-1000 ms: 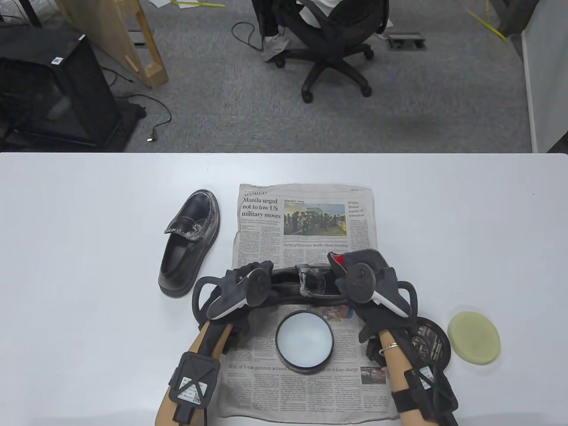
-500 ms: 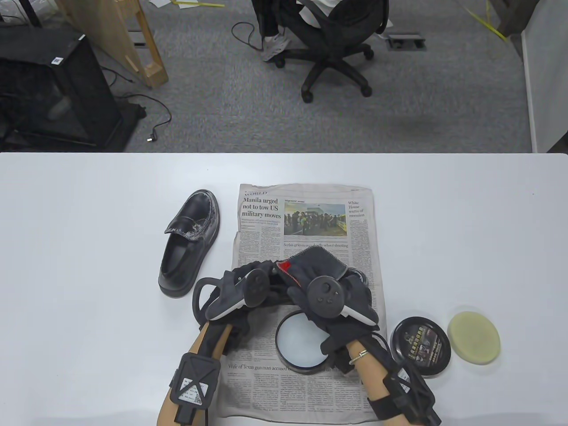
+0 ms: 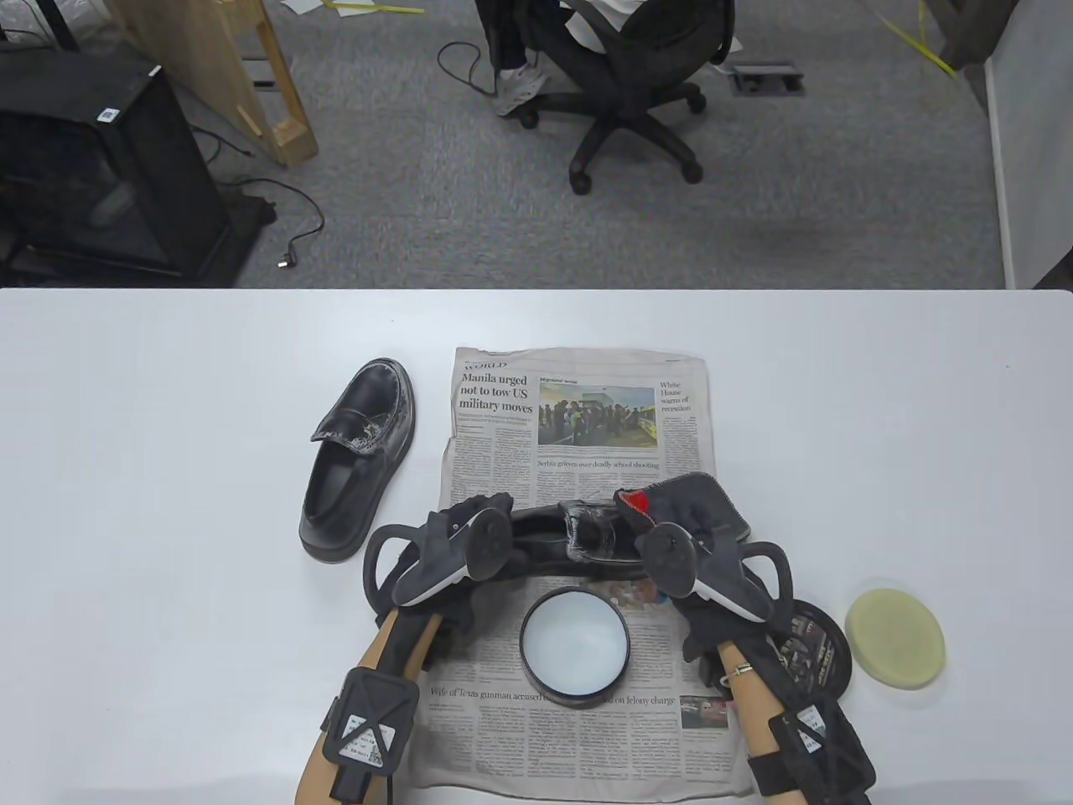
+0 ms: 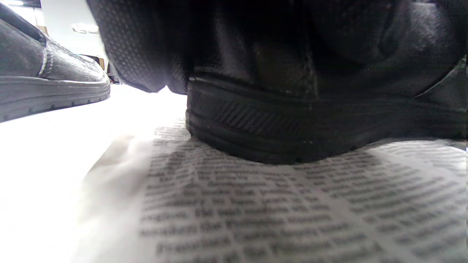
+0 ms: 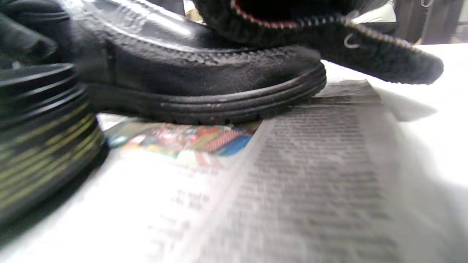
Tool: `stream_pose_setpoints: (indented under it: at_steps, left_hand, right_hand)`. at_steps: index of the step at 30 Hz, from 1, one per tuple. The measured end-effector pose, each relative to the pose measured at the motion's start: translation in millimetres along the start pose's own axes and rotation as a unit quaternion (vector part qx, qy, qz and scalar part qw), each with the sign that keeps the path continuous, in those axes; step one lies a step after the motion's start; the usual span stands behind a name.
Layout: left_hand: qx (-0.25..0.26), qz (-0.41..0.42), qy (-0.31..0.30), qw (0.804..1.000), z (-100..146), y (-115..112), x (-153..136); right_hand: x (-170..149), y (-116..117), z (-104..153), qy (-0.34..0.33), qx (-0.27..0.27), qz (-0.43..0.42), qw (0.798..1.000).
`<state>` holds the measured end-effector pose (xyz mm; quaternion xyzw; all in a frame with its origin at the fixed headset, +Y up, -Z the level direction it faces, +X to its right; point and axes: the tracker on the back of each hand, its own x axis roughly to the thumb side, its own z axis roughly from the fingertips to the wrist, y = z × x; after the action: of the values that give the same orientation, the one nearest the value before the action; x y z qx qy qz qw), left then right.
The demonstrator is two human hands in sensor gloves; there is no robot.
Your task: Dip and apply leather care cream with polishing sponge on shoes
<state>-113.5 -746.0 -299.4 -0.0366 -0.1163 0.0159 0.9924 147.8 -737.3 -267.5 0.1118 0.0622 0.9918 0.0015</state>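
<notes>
We see a glossy black loafer [image 3: 578,537] lying crosswise on a creased sheet of newspaper [image 3: 578,419] near the front edge of the white tabletop [image 3: 168,419]; its ribbed rubber sole sits flat on the print in both wrist views. Our left hand [image 3: 457,537] rests on the heel end, gloved fingers draped over the leather, though we cannot tell how tightly they curl. Our right hand [image 3: 696,553] is at the toe end and holds a dark, nubbly cloth [image 3: 692,495] with pale zigzag stitching and a red patch against the toe; the fingers themselves are buried under cloth and tracker, so their grip is not readable.

Just in front of the shoe stands a round, shallow tin [image 3: 574,641] of pale cream, black-rimmed and open. Its black printed lid [image 3: 817,646] lies off the paper's right edge, with a flat, round, yellowish sponge [image 3: 894,639] just beside it, untouched. A second loafer [image 3: 356,461], scuffed white on the vamp, stands left of the paper.

Half a second ago the right hand and cloth covered the middle of the shoe and part of the tin; now they sit over the toe, the tin is fully exposed and the lid is half covered by the wrist.

The toe is hidden in the table view.
</notes>
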Motion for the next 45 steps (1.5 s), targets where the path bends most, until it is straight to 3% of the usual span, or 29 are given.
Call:
stream_pose_setpoints:
  at_steps: [3,5,10,14,18,21,25,31,35,39,45]
  left_hand:
    - [0.001,0.004,0.000,1.000,0,0,0]
    - [0.000,0.006,-0.004,1.000,-1,-1,0]
    - [-0.002,0.018,-0.008,1.000,-1,-2,0]
    - [-0.002,0.021,-0.010,1.000,-1,-2,-1]
    - [0.005,0.010,-0.005,1.000,0,-2,0]
    - [0.007,0.012,-0.003,1.000,1,-2,0]
    - [0.007,0.009,-0.001,1.000,1,-2,0]
    - [0.013,-0.006,0.000,1.000,1,-2,2]
    - [0.003,-0.033,-0.006,0.999,0,0,4]
    - [0.002,-0.034,-0.007,0.999,-1,0,4]
    - [0.005,-0.045,-0.012,0.999,-1,1,5]
  right_hand:
    - [16,-1,14,-0.044,-0.011,-0.007,0.999]
    - [31,-6,18,-0.084,-0.024,-0.061,0.994]
    - [67,-24,5,-0.150,-0.031,-0.183,0.971]
    - [71,-20,-23,-0.122,0.002,-0.168,0.978]
    - [47,-9,-42,-0.056,0.043,-0.195,0.978]
    - [21,-2,-41,0.003,0.066,-0.156,0.986]
    - [-3,5,-20,0.032,0.058,-0.076,0.995]
    - [8,0,12,-0.009,0.039,-0.038,0.998]
    - [38,-15,17,-0.092,0.008,-0.117,0.989]
    - [61,-28,-3,-0.141,0.007,-0.193,0.971]
    - [44,-11,-45,-0.056,0.065,-0.217,0.972]
